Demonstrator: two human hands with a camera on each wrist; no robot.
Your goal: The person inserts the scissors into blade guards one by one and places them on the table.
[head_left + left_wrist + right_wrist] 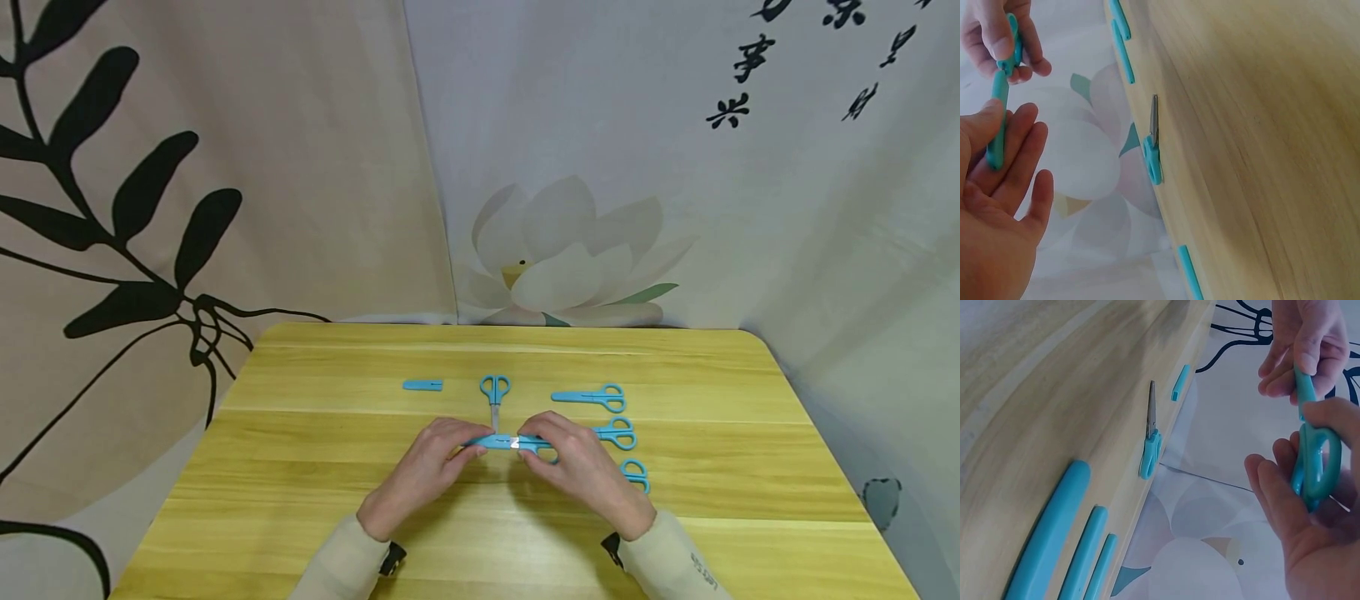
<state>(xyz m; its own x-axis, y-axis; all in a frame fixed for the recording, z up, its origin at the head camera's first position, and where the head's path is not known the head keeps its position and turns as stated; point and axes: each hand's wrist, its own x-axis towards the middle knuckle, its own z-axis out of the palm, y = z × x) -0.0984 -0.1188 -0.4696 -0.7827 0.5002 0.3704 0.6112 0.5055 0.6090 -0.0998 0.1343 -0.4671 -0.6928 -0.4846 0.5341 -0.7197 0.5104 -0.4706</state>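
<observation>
Left of your grip, the wooden tabletop gives you room to pass. Uncapped scissors obstruct you just beyond it, a loose cover beyond-left, three covered scissors rightward.

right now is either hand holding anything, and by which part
One pair of blue scissors: the left hand pinches the blade cover, the right hand holds the handles.

Scissor handles and caps are blue, the blade silver, the table yellow and grained, sleeves cream, printed leaves black.
</observation>
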